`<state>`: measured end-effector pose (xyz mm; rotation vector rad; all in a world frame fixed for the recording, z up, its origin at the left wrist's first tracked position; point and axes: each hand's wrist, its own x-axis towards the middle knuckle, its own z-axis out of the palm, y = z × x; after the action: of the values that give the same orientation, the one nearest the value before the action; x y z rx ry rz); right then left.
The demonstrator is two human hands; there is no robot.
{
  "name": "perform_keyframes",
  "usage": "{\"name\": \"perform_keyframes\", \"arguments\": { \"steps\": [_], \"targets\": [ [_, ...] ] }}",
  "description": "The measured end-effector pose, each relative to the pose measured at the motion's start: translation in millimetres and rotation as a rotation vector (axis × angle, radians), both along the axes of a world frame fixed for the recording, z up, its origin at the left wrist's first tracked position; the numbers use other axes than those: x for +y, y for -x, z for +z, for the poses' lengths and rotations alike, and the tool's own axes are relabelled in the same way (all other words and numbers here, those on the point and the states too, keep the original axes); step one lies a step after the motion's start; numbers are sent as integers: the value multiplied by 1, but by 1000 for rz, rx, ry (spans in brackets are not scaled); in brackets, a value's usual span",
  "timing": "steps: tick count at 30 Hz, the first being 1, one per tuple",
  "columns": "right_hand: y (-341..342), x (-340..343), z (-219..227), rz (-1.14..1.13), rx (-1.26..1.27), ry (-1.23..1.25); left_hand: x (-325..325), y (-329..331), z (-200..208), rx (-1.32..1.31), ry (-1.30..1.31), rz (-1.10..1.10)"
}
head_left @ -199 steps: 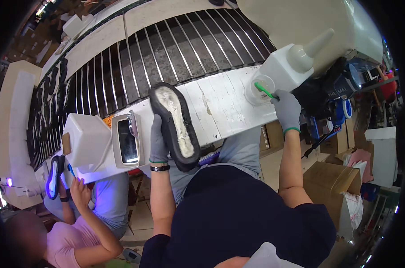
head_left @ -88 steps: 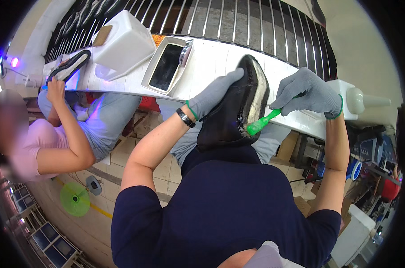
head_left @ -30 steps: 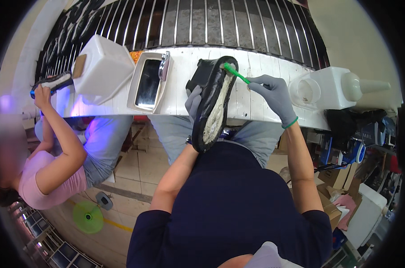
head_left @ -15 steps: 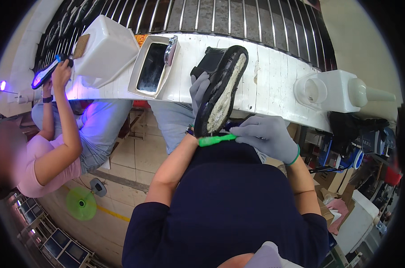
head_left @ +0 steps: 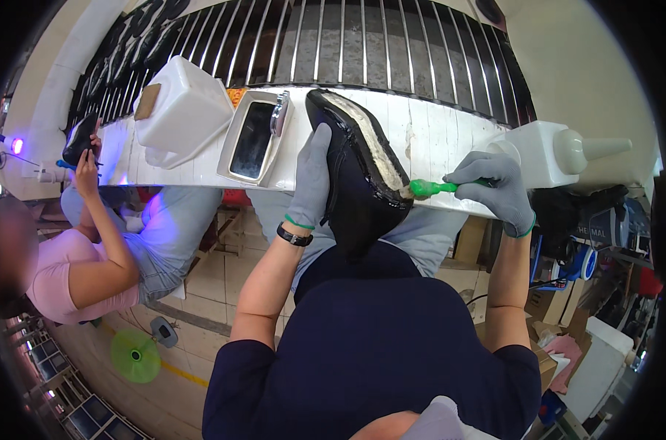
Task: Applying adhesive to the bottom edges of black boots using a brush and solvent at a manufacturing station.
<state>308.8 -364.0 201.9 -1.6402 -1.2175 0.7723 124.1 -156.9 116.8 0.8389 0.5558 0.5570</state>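
My left hand (head_left: 313,176), in a grey glove, is closed on the left side of a black shoe (head_left: 358,202). The shoe is tilted on its side above the table's near edge, its sole-less bottom turned up and to the right; a pale, rough filling shows inside a glossy black rim. In my gloved right hand (head_left: 493,187) is a green brush (head_left: 430,188), pinched by the handle. Its head is at the shoe's lower right rim and seems to touch it; the bristles are hard to make out.
A shallow tray (head_left: 222,158) holding a dark phone-like slab lies left of the shoe, beside a white container (head_left: 179,106). At right stands a white bottle (head_left: 542,158). Metal rollers (head_left: 340,51) run behind the table (head_left: 435,132). A co-worker (head_left: 98,271) at left holds another shoe.
The shoe has turned in my left hand, its lower end swinging right. My right hand and the brush have moved up and to the right. The co-worker's shoe has tilted more upright.
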Motion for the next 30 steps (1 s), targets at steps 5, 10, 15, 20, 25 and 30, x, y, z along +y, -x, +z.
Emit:
{"name": "perform_keyframes", "arguments": {
  "steps": [5,10,15,20,25,30],
  "targets": [
    [-4,-10,4,93,-23,54,5,-1,-11,140,-258,-1],
    [-6,-6,8,133,-58,96,3,-2,-6,141,-288,-54],
    [-1,2,5,150,-79,99,0,-1,3,158,-388,-99],
    [1,12,-6,12,-139,123,-3,0,5,135,-441,-76],
    [-4,30,-11,-52,-212,127,-6,1,9,102,-442,-108],
    [-11,52,-7,-65,-222,94,-10,4,17,80,-438,-142]
  ]
}}
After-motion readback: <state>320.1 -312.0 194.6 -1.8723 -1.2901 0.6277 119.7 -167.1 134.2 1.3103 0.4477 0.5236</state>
